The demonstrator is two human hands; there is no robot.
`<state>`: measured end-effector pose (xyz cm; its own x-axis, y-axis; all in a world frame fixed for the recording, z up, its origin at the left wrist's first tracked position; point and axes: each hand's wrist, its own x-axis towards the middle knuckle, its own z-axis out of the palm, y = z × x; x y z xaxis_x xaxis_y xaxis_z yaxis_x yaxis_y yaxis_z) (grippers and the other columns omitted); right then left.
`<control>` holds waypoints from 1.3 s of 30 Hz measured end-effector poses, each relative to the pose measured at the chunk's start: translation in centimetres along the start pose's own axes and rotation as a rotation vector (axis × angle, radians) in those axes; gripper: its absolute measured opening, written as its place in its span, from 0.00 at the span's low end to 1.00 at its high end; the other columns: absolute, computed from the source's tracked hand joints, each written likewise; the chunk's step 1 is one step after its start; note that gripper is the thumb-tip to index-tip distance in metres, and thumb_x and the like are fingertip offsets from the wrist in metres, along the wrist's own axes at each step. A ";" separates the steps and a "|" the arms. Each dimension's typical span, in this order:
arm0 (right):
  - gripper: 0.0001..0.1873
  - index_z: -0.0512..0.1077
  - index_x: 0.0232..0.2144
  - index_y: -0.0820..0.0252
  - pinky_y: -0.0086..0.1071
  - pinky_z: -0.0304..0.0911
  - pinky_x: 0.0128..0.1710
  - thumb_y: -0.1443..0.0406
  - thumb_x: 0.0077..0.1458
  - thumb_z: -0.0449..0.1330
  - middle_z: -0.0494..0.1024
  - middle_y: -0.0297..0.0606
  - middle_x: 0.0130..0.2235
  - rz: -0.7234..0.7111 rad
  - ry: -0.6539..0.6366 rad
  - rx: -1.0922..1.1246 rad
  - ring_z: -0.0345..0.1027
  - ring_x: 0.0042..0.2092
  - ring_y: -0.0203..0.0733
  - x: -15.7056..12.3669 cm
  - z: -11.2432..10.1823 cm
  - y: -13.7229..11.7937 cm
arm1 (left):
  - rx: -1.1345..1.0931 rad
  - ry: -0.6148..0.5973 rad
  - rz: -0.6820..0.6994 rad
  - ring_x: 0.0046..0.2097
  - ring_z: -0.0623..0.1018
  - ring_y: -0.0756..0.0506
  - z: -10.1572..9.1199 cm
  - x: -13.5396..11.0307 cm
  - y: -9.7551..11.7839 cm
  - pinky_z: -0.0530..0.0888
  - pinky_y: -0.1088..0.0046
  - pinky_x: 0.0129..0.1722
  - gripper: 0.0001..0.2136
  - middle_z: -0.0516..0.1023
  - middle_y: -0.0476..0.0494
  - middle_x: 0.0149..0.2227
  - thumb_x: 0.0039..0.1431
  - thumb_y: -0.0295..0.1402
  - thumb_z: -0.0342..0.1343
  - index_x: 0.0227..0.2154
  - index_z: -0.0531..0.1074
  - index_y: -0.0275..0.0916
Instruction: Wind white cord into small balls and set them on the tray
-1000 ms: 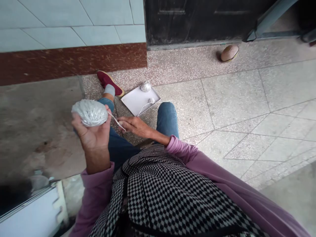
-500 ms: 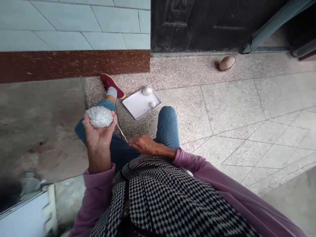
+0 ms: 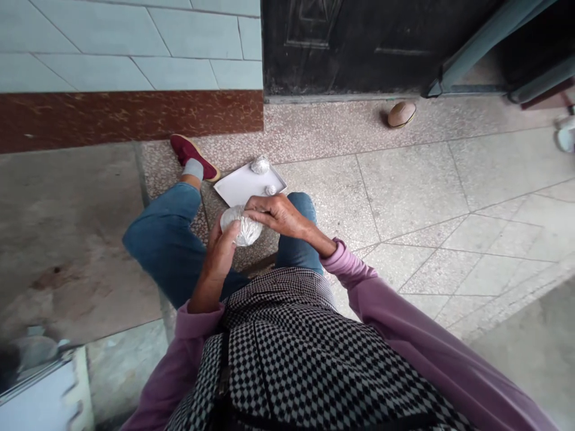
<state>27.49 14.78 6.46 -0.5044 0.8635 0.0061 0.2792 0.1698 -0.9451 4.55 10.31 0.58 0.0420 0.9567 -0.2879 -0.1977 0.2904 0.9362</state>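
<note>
A large ball of white shiny string (image 3: 246,232) is held above my lap, between my knees. My left hand (image 3: 221,246) grips it from the left, thumb across its near face. My right hand (image 3: 279,214) is closed in a pinch at the ball's upper right, its fingertips against the windings; the strand between them is too fine to make out. Just beyond the hands, a shallow white tray (image 3: 231,187) lies on the floor. Inside it are a medium white string ball (image 3: 260,165) and a small one (image 3: 270,190).
My red shoe (image 3: 191,157) stands left of the tray, and my bent knees flank the ball. Farther off, a brown rounded object (image 3: 402,114) lies by the dark door (image 3: 354,54). A tiled wall (image 3: 112,36) rises at the upper left. A white panel (image 3: 40,389) is at lower left.
The ball has moved right and turned in my left hand. My right hand has risen from my lap to the ball, and the strand stretched between the hands no longer shows.
</note>
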 end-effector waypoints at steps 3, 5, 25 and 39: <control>0.31 0.79 0.45 0.59 0.36 0.65 0.49 0.41 0.93 0.64 0.78 0.34 0.39 -0.002 0.031 0.019 0.68 0.42 0.41 1.0 -0.4 1.3 | -0.119 -0.005 -0.112 0.71 0.88 0.17 1.2 -0.6 0.2 0.91 0.36 0.68 0.41 0.93 0.27 0.57 0.50 0.71 0.83 0.54 0.88 0.43; 0.32 0.78 0.44 0.58 0.35 0.64 0.47 0.39 0.93 0.64 0.76 0.32 0.39 0.004 0.042 0.072 0.65 0.41 0.40 1.5 0.1 2.0 | -0.128 -0.019 -0.142 0.68 0.89 0.17 1.4 -0.8 0.1 0.91 0.35 0.65 0.43 0.93 0.26 0.55 0.44 0.73 0.85 0.52 0.89 0.44; 0.38 0.70 0.29 0.54 0.34 0.62 0.42 0.39 0.82 0.76 0.68 0.30 0.29 0.365 0.256 0.287 0.62 0.37 0.41 -0.2 6.8 6.1 | -0.260 0.025 -0.181 0.69 0.88 0.21 -0.3 -0.6 -0.1 0.91 0.46 0.63 0.27 0.92 0.30 0.51 0.52 0.56 0.84 0.45 0.85 0.43; 0.31 0.81 0.40 0.52 0.42 0.73 0.51 0.35 0.83 0.69 0.82 0.39 0.39 0.171 0.002 0.226 0.76 0.43 0.51 -4.3 5.3 0.2 | 0.123 0.187 -0.082 0.54 0.85 0.33 -2.6 0.9 -3.2 0.82 0.58 0.54 0.33 0.88 0.43 0.47 0.45 0.38 0.90 0.54 0.84 0.41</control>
<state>25.36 8.54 4.52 -0.4644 0.8712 -0.1591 0.1705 -0.0883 -0.9814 2.63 10.18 -3.16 -0.1311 0.9132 -0.3858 -0.0802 0.3781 0.9223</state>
